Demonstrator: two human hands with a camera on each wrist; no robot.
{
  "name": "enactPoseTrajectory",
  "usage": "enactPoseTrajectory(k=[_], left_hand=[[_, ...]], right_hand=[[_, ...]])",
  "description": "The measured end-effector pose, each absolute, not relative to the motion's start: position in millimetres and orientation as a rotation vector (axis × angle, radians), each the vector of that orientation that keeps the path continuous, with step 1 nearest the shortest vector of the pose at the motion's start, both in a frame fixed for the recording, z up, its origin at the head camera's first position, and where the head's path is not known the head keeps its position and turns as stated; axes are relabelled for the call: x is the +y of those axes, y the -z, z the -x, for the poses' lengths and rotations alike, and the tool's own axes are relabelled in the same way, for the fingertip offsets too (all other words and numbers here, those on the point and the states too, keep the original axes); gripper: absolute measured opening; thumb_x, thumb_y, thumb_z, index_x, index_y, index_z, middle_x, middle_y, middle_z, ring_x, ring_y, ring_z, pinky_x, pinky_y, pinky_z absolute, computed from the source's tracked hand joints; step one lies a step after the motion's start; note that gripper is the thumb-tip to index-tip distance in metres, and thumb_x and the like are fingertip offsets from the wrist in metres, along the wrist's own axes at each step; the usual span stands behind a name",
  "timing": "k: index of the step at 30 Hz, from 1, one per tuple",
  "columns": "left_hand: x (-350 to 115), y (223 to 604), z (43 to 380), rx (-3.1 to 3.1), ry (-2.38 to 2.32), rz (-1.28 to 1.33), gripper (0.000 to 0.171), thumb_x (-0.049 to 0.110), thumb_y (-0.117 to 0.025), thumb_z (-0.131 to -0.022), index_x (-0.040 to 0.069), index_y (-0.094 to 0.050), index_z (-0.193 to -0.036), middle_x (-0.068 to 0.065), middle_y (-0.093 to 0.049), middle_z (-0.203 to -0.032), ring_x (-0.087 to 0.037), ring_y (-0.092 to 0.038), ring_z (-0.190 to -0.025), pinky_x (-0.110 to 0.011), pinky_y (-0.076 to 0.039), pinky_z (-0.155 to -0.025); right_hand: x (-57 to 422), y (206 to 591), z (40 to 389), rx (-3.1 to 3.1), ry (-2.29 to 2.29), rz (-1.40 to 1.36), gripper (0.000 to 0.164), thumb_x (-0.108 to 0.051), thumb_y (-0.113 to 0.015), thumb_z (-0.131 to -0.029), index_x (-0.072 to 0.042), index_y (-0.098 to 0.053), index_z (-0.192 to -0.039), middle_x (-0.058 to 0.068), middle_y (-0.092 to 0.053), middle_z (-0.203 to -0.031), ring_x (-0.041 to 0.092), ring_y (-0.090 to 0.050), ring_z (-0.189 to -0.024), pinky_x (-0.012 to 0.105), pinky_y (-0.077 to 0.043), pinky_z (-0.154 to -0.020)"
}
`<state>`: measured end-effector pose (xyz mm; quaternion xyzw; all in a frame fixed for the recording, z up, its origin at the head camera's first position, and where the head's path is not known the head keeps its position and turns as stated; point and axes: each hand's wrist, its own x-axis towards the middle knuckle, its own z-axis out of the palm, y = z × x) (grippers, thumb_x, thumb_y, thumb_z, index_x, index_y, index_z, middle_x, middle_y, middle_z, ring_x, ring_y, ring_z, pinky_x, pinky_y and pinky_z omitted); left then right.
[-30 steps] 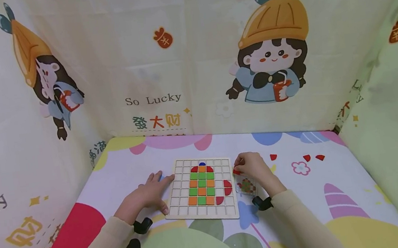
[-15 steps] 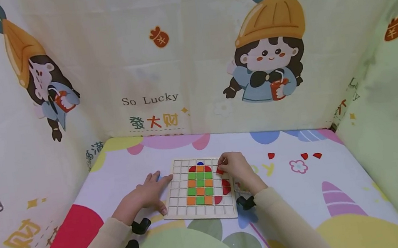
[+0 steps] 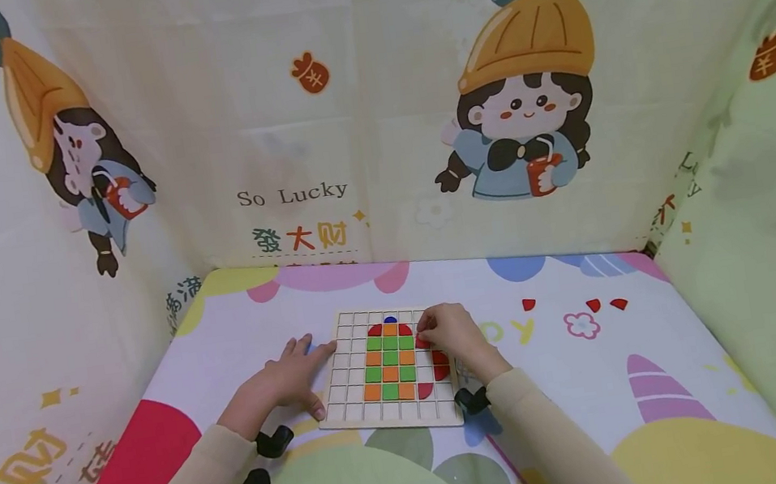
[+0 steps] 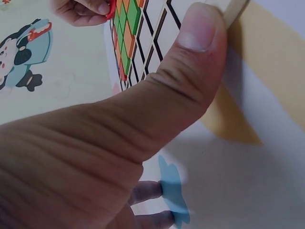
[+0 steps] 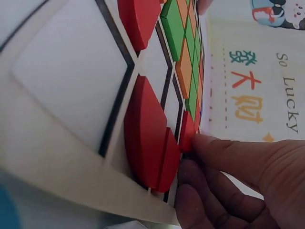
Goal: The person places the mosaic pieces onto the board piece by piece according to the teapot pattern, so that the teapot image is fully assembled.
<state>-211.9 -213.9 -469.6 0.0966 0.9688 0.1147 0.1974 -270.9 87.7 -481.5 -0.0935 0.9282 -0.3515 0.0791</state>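
A wooden grid board (image 3: 346, 370) lies on the table, with orange and green square tiles (image 3: 389, 360) making a block in its middle and a blue piece (image 3: 390, 320) on top. My right hand (image 3: 453, 335) pinches a small red curved-edge tile (image 5: 187, 131) between thumb and fingers, low over the cells right of the block. Just nearer, two red tiles (image 5: 143, 133) sit side by side at the board's right edge; another red tile (image 5: 140, 19) is by the block's lower corner. My left hand (image 3: 285, 382) rests spread at the board's left edge, its thumb (image 4: 200, 38) on the frame.
Several loose red tiles (image 3: 529, 304) lie on the patterned tablecloth (image 3: 557, 350) to the right. A clear box of pieces beside the board is mostly hidden by my right wrist. A printed cloth (image 3: 389, 135) hangs behind the table and along both sides.
My right hand has carried the red tile from above the clear box leftward over the board, to the cells beside the block. The left hand has stayed at the board's edge.
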Motion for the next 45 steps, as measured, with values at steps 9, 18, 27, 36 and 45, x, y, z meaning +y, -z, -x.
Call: enactPoseTrajectory(k=[9,18,27,36,45], left_hand=[[-212.6,468.7,211.4,2.713,-0.319,-0.281,0.122,0.04,-0.099,-0.059,0.021,-0.035,-0.161,-0.029,-0.02,-0.167,-0.059,-0.016,-0.152,-0.086,-0.027,-0.104],[-212.1,466.1,209.8,2.707,-0.337,-0.285,0.12,0.038,-0.1,-0.06,0.019,-0.036,-0.161,-0.03,-0.02,-0.167,-0.059,-0.016,-0.151,-0.087,-0.026,-0.103],[-212.7,466.3,209.4,2.711,-0.33,-0.295,0.121,0.039,-0.099,-0.061,0.019,-0.035,-0.161,-0.03,-0.021,-0.167,-0.059,-0.016,-0.151,-0.087,-0.025,-0.104],[-214.4,467.3,208.8,2.711,-0.329,-0.295,0.121,0.04,-0.099,-0.061,0.02,-0.035,-0.161,-0.03,-0.021,-0.167,-0.059,-0.016,-0.151,-0.087,-0.025,-0.104],[-213.9,466.8,209.3,2.712,-0.33,-0.294,0.12,0.04,-0.099,-0.061,0.02,-0.035,-0.161,-0.03,-0.021,-0.167,-0.06,-0.016,-0.151,-0.087,-0.025,-0.104]], right_hand=[[92.1,482.2,267.3,2.775,1.015,0.282,0.004,-0.011,-0.078,-0.093,-0.015,-0.078,-0.095,0.002,-0.072,-0.091,0.02,-0.06,-0.082,0.027,-0.058,-0.072],[95.2,481.2,267.9,2.781,1.061,0.258,0.004,-0.015,-0.078,-0.093,-0.014,-0.076,-0.097,0.001,-0.071,-0.089,0.02,-0.062,-0.082,0.028,-0.057,-0.071],[113.7,475.4,272.3,2.884,0.981,0.246,0.007,-0.019,-0.076,-0.095,-0.014,-0.075,-0.099,0.001,-0.072,-0.093,0.021,-0.061,-0.087,0.038,-0.057,-0.084],[154.0,470.9,287.6,2.998,0.841,0.276,0.01,-0.015,-0.071,-0.097,-0.009,-0.075,-0.104,0.008,-0.074,-0.102,0.025,-0.065,-0.09,0.044,-0.056,-0.084],[201.6,466.8,302.1,3.098,0.576,0.314,0.021,-0.008,-0.065,-0.096,-0.004,-0.072,-0.116,0.021,-0.067,-0.116,0.039,-0.064,-0.106,0.055,-0.055,-0.088]])
